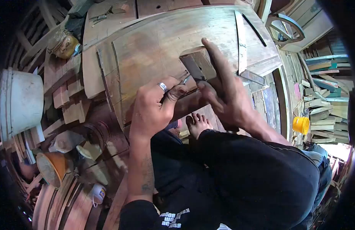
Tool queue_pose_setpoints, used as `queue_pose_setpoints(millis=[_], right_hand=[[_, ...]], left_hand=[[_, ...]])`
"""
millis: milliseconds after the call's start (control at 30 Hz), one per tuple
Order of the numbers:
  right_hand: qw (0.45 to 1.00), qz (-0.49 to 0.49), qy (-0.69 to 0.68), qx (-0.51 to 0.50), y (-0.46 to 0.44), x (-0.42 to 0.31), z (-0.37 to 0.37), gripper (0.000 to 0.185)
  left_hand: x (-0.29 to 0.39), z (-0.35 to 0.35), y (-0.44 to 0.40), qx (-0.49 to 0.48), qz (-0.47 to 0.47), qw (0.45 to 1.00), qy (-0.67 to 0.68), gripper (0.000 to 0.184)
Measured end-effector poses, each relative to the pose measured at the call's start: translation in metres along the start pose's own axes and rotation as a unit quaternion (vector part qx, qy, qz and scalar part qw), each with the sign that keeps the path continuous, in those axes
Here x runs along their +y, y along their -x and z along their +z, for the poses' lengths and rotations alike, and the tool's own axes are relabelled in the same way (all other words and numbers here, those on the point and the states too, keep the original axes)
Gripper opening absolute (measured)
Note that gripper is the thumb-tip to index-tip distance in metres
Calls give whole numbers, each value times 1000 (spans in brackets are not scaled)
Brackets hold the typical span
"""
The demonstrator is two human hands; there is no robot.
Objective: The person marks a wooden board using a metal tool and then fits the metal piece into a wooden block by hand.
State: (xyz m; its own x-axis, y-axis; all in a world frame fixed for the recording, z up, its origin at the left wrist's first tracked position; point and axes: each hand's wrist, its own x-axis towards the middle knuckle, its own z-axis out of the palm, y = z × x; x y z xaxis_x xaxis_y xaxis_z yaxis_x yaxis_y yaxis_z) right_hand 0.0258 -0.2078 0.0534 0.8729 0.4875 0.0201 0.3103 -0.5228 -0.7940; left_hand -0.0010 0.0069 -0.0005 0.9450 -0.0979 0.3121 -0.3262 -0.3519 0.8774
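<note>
My left hand point(156, 105), with a ring on one finger, pinches a small metal piece point(185, 80) between thumb and fingers near the front edge of the wooden panel point(150, 50). A wooden block point(198, 63) is in my right hand point(231, 94), thumb below and fingers along its far side. The block's near end is beside the metal piece; whether they touch is unclear. Under both hands runs a dark reddish wooden bar point(191, 103).
On the panel's right lie a metal ruler point(241, 42) and a metal square point(252, 77). A white bucket point(26, 101), an orange bowl point(51, 168) and wood pieces are at left. A yellow bucket point(300, 125) stands right, near stacked wood point(323, 115). My bare foot point(199, 124) is below.
</note>
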Motion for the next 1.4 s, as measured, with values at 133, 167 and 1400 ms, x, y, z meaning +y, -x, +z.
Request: queue_pose_setpoints(millis=[133, 167, 1400], right_hand=[[1000, -7, 8, -1, 2, 6, 3, 91], [999, -41, 25, 7, 3, 9, 4, 91], [981, 32, -174, 77, 5, 10, -15, 74]], left_hand=[[-1, 4, 1, 11, 7, 1000, 5, 10], [0, 3, 0, 9, 0, 1000, 2, 11], [-15, -1, -31, 81, -68, 994, -38, 22]])
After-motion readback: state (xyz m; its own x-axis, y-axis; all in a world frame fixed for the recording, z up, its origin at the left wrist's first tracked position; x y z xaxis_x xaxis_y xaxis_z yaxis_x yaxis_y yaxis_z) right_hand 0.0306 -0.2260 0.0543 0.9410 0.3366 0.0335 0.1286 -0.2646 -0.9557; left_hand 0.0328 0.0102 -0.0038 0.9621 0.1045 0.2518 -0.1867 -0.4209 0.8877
